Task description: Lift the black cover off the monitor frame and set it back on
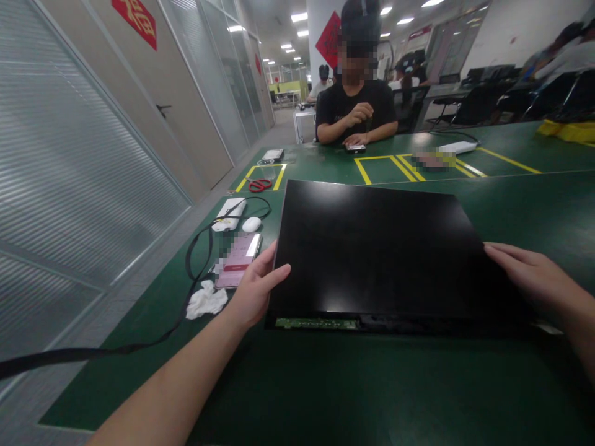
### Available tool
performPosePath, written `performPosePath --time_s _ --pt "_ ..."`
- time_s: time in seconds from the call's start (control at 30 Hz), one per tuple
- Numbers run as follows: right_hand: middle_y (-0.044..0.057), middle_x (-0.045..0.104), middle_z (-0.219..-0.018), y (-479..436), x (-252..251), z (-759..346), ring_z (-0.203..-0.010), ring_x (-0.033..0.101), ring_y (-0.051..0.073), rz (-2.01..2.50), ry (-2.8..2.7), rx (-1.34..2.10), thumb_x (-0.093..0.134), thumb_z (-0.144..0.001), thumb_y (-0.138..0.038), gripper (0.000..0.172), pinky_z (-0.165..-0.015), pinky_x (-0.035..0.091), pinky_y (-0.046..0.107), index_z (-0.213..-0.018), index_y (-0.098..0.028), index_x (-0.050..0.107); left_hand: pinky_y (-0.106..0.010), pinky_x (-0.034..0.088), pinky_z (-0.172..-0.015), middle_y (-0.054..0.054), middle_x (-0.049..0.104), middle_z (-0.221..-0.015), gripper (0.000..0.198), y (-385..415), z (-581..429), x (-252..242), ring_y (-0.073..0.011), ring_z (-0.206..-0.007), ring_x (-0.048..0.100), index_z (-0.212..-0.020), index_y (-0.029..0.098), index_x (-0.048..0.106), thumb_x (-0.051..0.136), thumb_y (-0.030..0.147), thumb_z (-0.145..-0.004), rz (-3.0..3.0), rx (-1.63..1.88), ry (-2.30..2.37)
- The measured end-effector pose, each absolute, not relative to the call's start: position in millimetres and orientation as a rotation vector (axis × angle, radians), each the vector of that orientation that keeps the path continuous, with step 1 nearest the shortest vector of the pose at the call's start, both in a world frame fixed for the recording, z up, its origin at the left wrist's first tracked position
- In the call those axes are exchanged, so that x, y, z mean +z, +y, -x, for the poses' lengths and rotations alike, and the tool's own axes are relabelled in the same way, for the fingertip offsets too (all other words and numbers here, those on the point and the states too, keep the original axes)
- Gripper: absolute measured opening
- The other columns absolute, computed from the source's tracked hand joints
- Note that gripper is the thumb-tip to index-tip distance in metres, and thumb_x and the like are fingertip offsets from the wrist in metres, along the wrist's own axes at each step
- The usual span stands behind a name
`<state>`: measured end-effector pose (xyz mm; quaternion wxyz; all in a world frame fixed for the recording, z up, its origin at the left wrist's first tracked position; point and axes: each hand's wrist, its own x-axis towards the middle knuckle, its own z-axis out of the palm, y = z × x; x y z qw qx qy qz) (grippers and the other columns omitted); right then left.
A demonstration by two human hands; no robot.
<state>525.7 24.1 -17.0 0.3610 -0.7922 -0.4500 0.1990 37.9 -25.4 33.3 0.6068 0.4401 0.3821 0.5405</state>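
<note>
A thin black LCD screen panel (381, 248) is held above the green table, its dark glossy face toward me. Along its near edge runs a strip of green circuit board (316, 323). My left hand (260, 282) grips the panel's left side, thumb on the front face and fingers behind it. On the right side, my right hand (527, 272) holds the edge, with its fingertips at the border and the thumb hidden. Left of my left hand lie a phone (238, 257) and a crumpled white tissue (207, 300).
A black cable (186, 316) crosses the table's left side near a white power bank (229, 214) and a white rounded case (251, 224). Red-handled scissors (260, 185) lie farther back. Across the green table (372, 384), a person (357, 105) handles a small device (356, 148).
</note>
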Motion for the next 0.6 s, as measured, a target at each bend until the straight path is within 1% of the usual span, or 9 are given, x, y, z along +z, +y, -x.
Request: performPosePath --time_s 0.07,0.17,0.23,0.3,0.37,0.4,0.43,0.5,0.6 --pt "0.007 0.076 -0.111 23 -14 -520 -0.111 0.066 0.031 1.935 -0.976 0.706 0.070 -0.068 -0.044 0.031 -0.105 0.045 0.049 -0.092 -0.028 0.077 -0.041 0.047 -0.110 -0.005 0.063 -0.141 0.064 -25 -37 33 -0.0332 -0.133 0.053 -0.137 0.026 0.061 0.081 0.025 -0.076 -0.998 1.263 0.907" --pt "0.005 0.076 -0.109 22 -4 -507 -0.116 0.064 0.027 1.754 -0.808 0.780 0.072 -0.060 -0.028 0.024 -0.109 0.043 0.040 -0.083 -0.026 0.076 -0.041 0.048 -0.109 -0.005 0.064 -0.139 0.065 -25 -36 31 -0.0320 -0.131 0.056 -0.138 0.027 0.060 0.080 0.024 -0.076 -0.980 1.282 0.915" --pt "0.006 0.076 -0.103 19 8 -498 -0.112 0.066 0.024 1.681 -0.691 0.765 0.070 -0.055 -0.019 0.023 -0.106 0.047 0.034 -0.077 -0.024 0.074 -0.041 0.048 -0.108 -0.005 0.065 -0.138 0.066 -25 -36 30 -0.0317 -0.129 0.057 -0.139 0.027 0.059 0.079 0.023 -0.076 -0.970 1.294 0.911" --pt "0.007 0.076 -0.097 13 22 -490 -0.104 0.069 0.025 1.659 -0.585 0.767 0.069 -0.053 -0.016 0.027 -0.098 0.053 0.035 -0.078 -0.025 0.074 -0.042 0.050 -0.106 -0.006 0.066 -0.137 0.068 -25 -36 31 -0.0320 -0.126 0.059 -0.141 0.027 0.057 0.079 0.024 -0.076 -0.957 1.299 0.911" --pt "0.007 0.076 -0.096 6 34 -487 -0.096 0.071 0.029 1.671 -0.535 0.802 0.070 -0.057 -0.022 0.028 -0.085 0.061 0.043 -0.084 -0.028 0.074 -0.043 0.051 -0.104 -0.007 0.066 -0.136 0.070 -25 -36 32 -0.0323 -0.124 0.061 -0.143 0.027 0.055 0.078 0.025 -0.076 -0.944 1.300 0.914" --pt "0.007 0.075 -0.097 2 38 -486 -0.095 0.071 0.031 1.674 -0.537 0.834 0.069 -0.061 -0.027 0.026 -0.080 0.062 0.048 -0.087 -0.031 0.075 -0.043 0.052 -0.103 -0.007 0.067 -0.135 0.071 -25 -36 32 -0.0324 -0.122 0.062 -0.144 0.026 0.054 0.077 0.026 -0.077 -0.939 1.300 0.916" --pt "0.007 0.075 -0.100 -1 40 -487 -0.098 0.070 0.033 1.661 -0.554 0.842 0.068 -0.065 -0.033 0.024 -0.078 0.062 0.052 -0.089 -0.032 0.075 -0.043 0.052 -0.103 -0.007 0.067 -0.134 0.072 -25 -36 33 -0.0324 -0.121 0.063 -0.144 0.026 0.053 0.077 0.026 -0.077 -0.937 1.298 0.917" --pt "0.008 0.073 -0.105 -6 39 -491 -0.109 0.066 0.036 1.645 -0.584 0.710 0.067 -0.068 -0.040 0.022 -0.084 0.060 0.058 -0.088 -0.034 0.075 -0.043 0.053 -0.101 -0.007 0.068 -0.132 0.072 -25 -36 32 -0.0324 -0.119 0.065 -0.145 0.026 0.053 0.076 0.027 -0.077 -0.939 1.294 0.922" --pt "0.008 0.071 -0.111 -13 30 -499 -0.125 0.055 0.039 1.634 -0.630 0.379 0.072 -0.065 -0.041 0.018 -0.102 0.050 0.065 -0.080 -0.031 0.074 -0.043 0.054 -0.100 -0.007 0.069 -0.130 0.071 -25 -36 30 -0.0321 -0.115 0.067 -0.145 0.027 0.053 0.076 0.028 -0.078 -0.950 1.284 0.924"
